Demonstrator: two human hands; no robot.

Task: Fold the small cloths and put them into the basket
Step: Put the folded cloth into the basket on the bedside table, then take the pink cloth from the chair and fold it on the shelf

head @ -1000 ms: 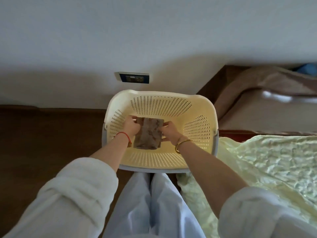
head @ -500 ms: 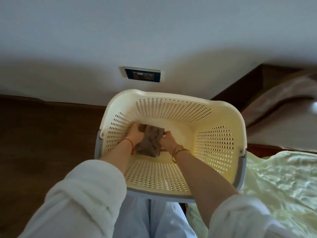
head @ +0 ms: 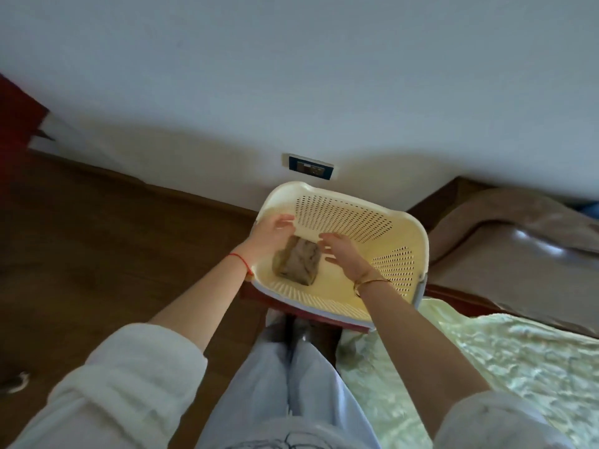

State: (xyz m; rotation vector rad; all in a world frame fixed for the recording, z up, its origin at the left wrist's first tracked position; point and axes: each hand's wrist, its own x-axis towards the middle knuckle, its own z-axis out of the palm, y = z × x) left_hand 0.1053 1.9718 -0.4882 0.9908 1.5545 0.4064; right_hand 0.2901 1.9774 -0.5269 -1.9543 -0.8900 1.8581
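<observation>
A folded brown cloth (head: 297, 262) lies on the floor of the cream perforated basket (head: 402, 234), near its left wall. My left hand (head: 270, 234) hovers just above and left of the cloth, fingers spread, holding nothing. My right hand (head: 340, 251) is just right of the cloth, fingers apart, also holding nothing. Both hands are inside the basket and apart from the cloth. A red string circles my left wrist and a gold bangle my right.
The basket stands on a dark red stool (head: 353, 325) in front of my knees. A pale green quilted bedspread (head: 486, 358) lies at the right. A brown headboard (head: 518, 251) is behind it. Dark wooden floor (head: 97, 254) spreads left; a wall socket (head: 310, 166) is beyond the basket.
Both hands held the folded cloth and lowered it into the basket; now they have let go and lifted apart, and the cloth rests on the basket floor. The view tilted.
</observation>
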